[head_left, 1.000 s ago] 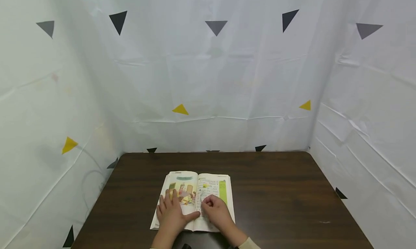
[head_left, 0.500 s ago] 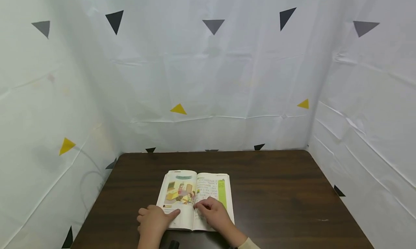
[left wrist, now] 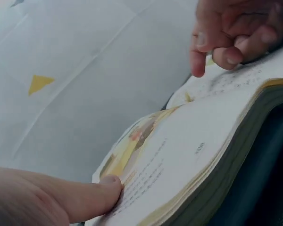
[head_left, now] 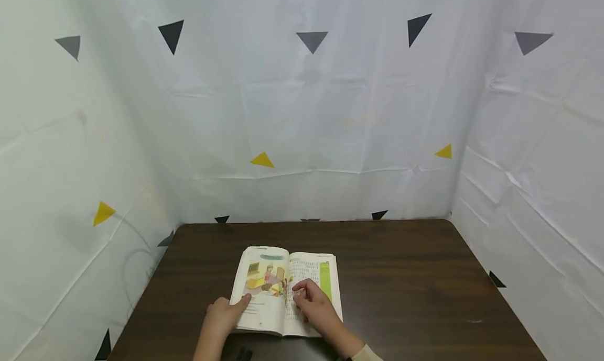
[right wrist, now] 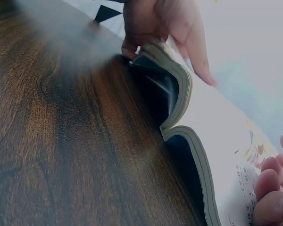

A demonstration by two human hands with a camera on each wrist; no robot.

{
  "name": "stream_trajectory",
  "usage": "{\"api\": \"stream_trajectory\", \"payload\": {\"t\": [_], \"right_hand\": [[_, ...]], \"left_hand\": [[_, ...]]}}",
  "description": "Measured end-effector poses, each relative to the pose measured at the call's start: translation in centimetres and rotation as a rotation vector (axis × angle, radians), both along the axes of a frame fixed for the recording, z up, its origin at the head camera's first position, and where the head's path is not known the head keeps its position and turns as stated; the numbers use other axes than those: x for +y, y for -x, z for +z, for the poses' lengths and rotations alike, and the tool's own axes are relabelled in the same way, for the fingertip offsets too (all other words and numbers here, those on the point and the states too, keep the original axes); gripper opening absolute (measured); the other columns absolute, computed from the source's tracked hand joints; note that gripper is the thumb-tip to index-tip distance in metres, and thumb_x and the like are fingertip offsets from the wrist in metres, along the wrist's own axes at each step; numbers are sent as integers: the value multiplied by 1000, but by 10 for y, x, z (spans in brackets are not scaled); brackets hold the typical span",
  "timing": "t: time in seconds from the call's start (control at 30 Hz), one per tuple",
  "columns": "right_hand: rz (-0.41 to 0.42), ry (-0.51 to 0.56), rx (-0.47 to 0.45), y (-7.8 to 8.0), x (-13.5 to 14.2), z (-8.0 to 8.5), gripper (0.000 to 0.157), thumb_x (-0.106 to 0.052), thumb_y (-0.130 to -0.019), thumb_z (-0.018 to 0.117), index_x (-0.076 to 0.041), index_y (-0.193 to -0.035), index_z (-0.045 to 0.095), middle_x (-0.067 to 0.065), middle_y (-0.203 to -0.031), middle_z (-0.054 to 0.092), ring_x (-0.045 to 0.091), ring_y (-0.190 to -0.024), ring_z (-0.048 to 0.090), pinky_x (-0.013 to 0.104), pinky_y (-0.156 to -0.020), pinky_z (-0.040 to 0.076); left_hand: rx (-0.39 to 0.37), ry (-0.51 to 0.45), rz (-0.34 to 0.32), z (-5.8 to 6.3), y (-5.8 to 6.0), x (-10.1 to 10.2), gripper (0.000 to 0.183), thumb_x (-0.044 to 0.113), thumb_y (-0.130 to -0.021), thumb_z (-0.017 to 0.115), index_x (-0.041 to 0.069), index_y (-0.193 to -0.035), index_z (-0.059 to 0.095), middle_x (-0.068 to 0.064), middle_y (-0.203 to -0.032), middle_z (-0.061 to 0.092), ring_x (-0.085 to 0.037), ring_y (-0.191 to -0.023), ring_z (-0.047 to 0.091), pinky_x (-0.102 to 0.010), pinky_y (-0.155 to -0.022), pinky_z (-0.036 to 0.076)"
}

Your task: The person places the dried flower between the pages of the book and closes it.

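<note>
An open book [head_left: 264, 316] lies on the dark wooden table, a colour picture on its left page and rows of print on its right. My left hand [head_left: 220, 315] grips the left edge; in the left wrist view its thumb [left wrist: 104, 188] presses on the page. The right wrist view shows fingers of that hand [right wrist: 165, 23] at the cover's edge. Over the right page hovers my right hand [head_left: 318, 308], fingers loosely bent, apparently holding nothing. By the spine sits a small yellow-green thing [left wrist: 187, 97], its kind unclear.
The brown table [head_left: 406, 287] extends to both sides and behind the book. White sheeting [head_left: 358, 120] with black, grey and yellow triangles encloses it at the back and sides. A small black object [head_left: 244, 354] shows at the bottom edge beside the left wrist.
My left hand has gone from lying flat on the left page to gripping the book's left edge. The right hand's fingers have loosened, and the yellow-green thing now sits closer to the spine.
</note>
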State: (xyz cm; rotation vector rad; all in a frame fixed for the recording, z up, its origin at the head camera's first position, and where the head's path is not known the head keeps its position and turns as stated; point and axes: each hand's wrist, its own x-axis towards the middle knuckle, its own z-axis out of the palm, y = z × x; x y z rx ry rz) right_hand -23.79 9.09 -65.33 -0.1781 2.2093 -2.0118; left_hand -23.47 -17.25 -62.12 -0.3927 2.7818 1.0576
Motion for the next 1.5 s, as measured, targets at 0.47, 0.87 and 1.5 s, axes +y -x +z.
{"api": "stream_trajectory", "payload": {"t": [0.47,0.87,1.5], "right_hand": [[-7,11,7,-2,-3,0,30,-18,-99,62,-9,-127,55,1,-81,54,14,-54,52,27,-47,45],[21,218,4,-1,6,-2,41,-33,-108,48,-19,-146,47,10,-88,58,13,-53,53,23,-38,39],[-275,-856,324,-17,76,33,65,-33,-88,80,-18,-146,53,5,-115,55,19,-96,50,37,-81,46]], "left_hand": [[-3,-265,33,9,-3,-8,89,67,-91,61,-16,-124,55,-21,-102,67,-26,-84,63,-38,-68,53],[144,-1072,-379,10,1,18,50,37,-110,39,2,-142,53,-9,-133,65,-21,-122,62,-35,-100,52],[393,-75,-694,-44,3,86,48,56,-95,63,37,-139,58,4,-155,42,-28,-139,40,-60,-107,39]]}}
